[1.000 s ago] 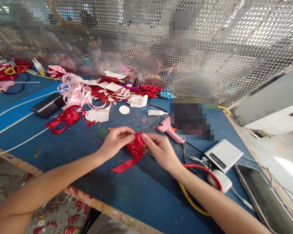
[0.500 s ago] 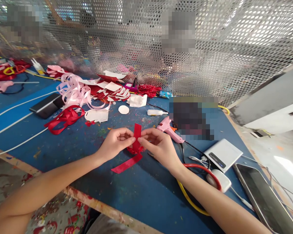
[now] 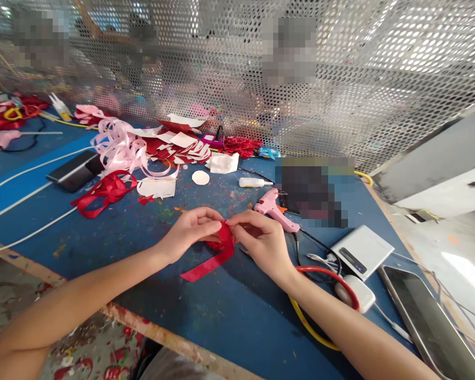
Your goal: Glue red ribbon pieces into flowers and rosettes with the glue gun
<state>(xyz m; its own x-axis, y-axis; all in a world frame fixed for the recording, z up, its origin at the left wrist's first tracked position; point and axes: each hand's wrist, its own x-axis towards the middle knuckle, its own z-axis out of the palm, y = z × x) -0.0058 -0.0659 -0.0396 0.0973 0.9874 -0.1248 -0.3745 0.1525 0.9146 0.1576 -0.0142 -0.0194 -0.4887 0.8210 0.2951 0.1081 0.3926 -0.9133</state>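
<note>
A red ribbon (image 3: 208,265) hangs from between my two hands, its slanted free end lying toward the lower left. My left hand (image 3: 193,232) pinches it near the top, thumb against fingers. Opposite, my right hand (image 3: 263,240) grips the ribbon's upper edge with thumb and fingertips. Behind the strip, close to the left fingers, shows a crinkled red piece (image 3: 215,245), mostly hidden. Just beyond my right hand lies a pink glue gun (image 3: 275,210) with a black cord.
Pink ribbon loops (image 3: 119,140), red ribbon (image 3: 105,195) and paper scraps (image 3: 174,145) lie at the back left. A white power bank (image 3: 363,252), a charger (image 3: 360,295) and a phone (image 3: 427,316) sit on the right. Metal mesh (image 3: 221,68) stands behind the table.
The ribbon's upper end, which stood up above my fingers, is now folded down between them. My right fingertips have moved up to its top edge; the lower tail stays put.
</note>
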